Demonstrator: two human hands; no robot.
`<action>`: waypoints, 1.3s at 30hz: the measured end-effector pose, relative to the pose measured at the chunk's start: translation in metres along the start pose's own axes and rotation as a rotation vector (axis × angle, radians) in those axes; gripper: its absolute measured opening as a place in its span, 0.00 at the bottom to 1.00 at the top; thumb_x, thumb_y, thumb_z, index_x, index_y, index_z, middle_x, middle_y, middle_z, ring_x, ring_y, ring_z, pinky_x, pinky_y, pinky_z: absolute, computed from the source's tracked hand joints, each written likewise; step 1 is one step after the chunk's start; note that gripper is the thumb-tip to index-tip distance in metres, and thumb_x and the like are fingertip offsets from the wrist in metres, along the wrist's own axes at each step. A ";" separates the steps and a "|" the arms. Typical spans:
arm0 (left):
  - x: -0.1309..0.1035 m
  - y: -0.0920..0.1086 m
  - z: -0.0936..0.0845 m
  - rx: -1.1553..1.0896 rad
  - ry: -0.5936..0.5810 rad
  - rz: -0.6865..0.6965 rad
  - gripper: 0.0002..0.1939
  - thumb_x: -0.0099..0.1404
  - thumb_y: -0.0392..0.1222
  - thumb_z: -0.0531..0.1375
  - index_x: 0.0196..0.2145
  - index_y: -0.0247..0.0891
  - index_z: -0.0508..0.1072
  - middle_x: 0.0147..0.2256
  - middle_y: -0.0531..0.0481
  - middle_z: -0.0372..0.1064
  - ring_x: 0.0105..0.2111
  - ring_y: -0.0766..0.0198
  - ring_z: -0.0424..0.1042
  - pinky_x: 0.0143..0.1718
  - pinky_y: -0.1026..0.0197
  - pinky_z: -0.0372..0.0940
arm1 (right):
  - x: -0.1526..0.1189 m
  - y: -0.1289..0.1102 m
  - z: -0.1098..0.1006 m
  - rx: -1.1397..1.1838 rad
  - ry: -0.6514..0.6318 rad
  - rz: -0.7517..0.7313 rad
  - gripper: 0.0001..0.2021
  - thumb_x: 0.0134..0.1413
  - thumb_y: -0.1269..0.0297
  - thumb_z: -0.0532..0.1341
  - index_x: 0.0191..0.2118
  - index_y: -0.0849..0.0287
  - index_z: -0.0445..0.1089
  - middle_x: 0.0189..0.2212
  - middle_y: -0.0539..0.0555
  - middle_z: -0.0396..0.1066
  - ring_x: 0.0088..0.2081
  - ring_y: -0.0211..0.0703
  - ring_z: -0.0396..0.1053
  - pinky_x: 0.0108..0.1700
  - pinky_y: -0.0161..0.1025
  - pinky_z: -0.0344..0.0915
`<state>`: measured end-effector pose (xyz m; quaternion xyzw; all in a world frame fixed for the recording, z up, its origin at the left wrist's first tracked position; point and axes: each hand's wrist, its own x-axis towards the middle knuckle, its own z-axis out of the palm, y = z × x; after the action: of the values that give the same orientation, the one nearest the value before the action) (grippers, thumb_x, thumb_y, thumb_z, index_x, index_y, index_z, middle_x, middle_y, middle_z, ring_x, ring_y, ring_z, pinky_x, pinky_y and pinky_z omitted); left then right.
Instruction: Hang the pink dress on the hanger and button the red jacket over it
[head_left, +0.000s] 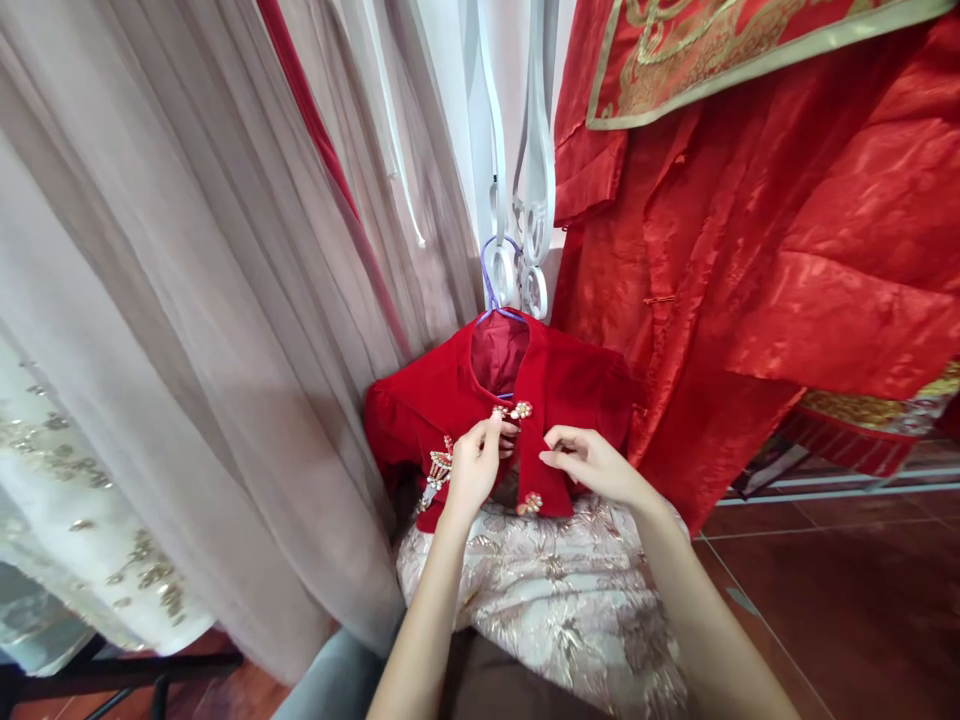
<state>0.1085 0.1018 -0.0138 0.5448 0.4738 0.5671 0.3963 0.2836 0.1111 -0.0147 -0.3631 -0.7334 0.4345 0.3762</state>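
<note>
A short red velvet jacket (420, 400) hangs on a purple hanger (490, 285), its front parted below the collar. Jewelled ornaments sit on the front edge, one near the collar (521, 410) and one near the hem (529, 503). A tasselled ornament (439, 466) is on the left panel. My left hand (480, 455) has its fingers pinched at the left panel's upper edge, by a small jewelled piece. My right hand (585, 460) is bent over the right panel, thumb and forefinger slightly apart, nothing visible between them.
Pale sheer fabric (225, 300) hangs at the left, beside a white gold-trimmed garment (90, 530). Red satin garments (787, 250) hang at the right. A white scrolled metal stand (536, 200) rises behind the hanger. Shiny patterned fabric (562, 590) lies below the jacket, above red floor tiles (847, 590).
</note>
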 end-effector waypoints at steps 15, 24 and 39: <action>-0.052 -0.023 -0.017 -0.255 -0.091 -0.260 0.20 0.46 0.45 0.70 0.36 0.33 0.74 0.31 0.48 0.74 0.31 0.65 0.73 0.37 0.63 0.69 | -0.015 -0.025 0.036 -0.386 0.281 0.032 0.10 0.53 0.55 0.59 0.33 0.56 0.63 0.22 0.48 0.69 0.22 0.37 0.68 0.29 0.34 0.65; -0.054 -0.019 -0.032 -0.247 -0.012 -0.225 0.16 0.54 0.47 0.64 0.38 0.34 0.75 0.32 0.47 0.73 0.33 0.63 0.73 0.38 0.58 0.71 | -0.011 -0.020 0.067 -0.170 0.184 0.078 0.05 0.51 0.68 0.58 0.35 0.57 0.62 0.26 0.49 0.69 0.28 0.38 0.72 0.30 0.33 0.69; -0.033 -0.048 -0.044 0.398 0.620 0.122 0.12 0.56 0.46 0.61 0.33 0.39 0.64 0.31 0.50 0.67 0.28 0.66 0.70 0.27 0.65 0.68 | -0.013 -0.023 0.063 -0.015 -0.004 0.008 0.11 0.54 0.73 0.55 0.43 0.54 0.65 0.28 0.47 0.69 0.29 0.36 0.74 0.31 0.31 0.71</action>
<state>0.0650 0.0771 -0.0666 0.4408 0.6391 0.6245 0.0859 0.2306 0.0686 -0.0182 -0.3680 -0.7358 0.4313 0.3703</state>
